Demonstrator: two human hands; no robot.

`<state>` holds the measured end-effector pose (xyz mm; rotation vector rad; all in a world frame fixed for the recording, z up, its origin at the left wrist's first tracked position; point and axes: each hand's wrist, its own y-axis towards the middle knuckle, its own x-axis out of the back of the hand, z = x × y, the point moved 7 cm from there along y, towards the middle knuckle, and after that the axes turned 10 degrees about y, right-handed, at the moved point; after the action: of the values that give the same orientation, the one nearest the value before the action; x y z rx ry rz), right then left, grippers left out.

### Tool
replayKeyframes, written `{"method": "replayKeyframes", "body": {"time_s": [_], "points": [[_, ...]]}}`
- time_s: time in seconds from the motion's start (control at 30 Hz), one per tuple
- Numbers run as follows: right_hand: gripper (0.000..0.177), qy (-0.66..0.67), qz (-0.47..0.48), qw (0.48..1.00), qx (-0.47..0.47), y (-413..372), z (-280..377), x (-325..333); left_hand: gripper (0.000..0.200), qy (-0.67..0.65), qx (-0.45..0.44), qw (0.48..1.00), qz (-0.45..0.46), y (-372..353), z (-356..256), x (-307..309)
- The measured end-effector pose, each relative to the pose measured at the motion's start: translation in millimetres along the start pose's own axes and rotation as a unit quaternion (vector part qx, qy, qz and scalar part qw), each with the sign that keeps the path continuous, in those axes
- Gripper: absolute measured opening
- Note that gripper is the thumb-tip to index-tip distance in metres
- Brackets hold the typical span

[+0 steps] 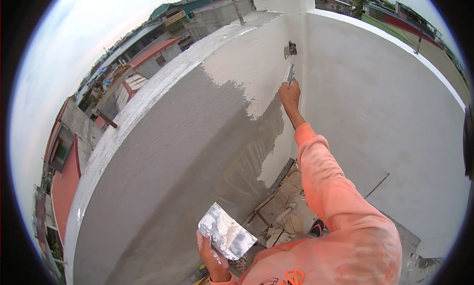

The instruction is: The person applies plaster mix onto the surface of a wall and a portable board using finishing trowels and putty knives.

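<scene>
My right hand (290,94) reaches up to the wall corner, its fingers wrapped around a putty knife (291,72). The knife's blade points up along the left wall, just below a rough hole (290,49). Lower down, my left hand (212,258) grips a flat metal putty plate (238,246) by its edge; whitish putty (224,224) is smeared over it. Putty also marks the left fingers. A pale putty coat (242,62) covers the wall's upper part near the corner, with a ragged edge against the darker grey plaster (163,151).
A smooth pale wall (375,102) meets the left wall at the corner. Rubble and broken boards (284,211) lie on the floor beside my shoe (317,227). Rusty rebar (106,119) sticks from the wall's top edge, with rooftops beyond.
</scene>
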<state>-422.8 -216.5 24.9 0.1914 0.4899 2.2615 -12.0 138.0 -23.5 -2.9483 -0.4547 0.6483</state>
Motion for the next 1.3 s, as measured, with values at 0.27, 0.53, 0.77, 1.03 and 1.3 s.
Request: {"method": "replayKeyframes", "body": {"time_s": [0.27, 0.53, 0.77, 1.03, 1.3], "points": [[0.042, 0.001, 0.067, 0.998, 0.012, 11.1, -1.4, -37.4, 0.029, -0.021, -0.002, 0.999, -0.028, -5.6, 4.3, 5.0], [0.061, -0.018, 0.075, 0.947, 0.311, -137.9, 101.0, -53.6, 0.032, -0.019, 0.005, 1.0, -0.012, 0.8, -7.1, -7.9], [0.056, 0.096, 0.221, 0.934, 0.263, -192.7, 121.1, -8.3, 0.035, -0.034, -0.008, 0.999, 0.034, 13.7, -15.8, -27.0], [0.032, 0.453, 0.343, 0.786, -0.244, -223.0, 140.2, 53.3, 0.036, -0.053, 0.026, 0.997, 0.057, 68.0, -1.8, -46.5], [0.043, 0.198, 0.452, 0.788, 0.369, -265.7, 232.2, 119.4, 0.026, -0.128, 0.138, 0.966, 0.176, 66.7, 11.7, -98.4]]}}
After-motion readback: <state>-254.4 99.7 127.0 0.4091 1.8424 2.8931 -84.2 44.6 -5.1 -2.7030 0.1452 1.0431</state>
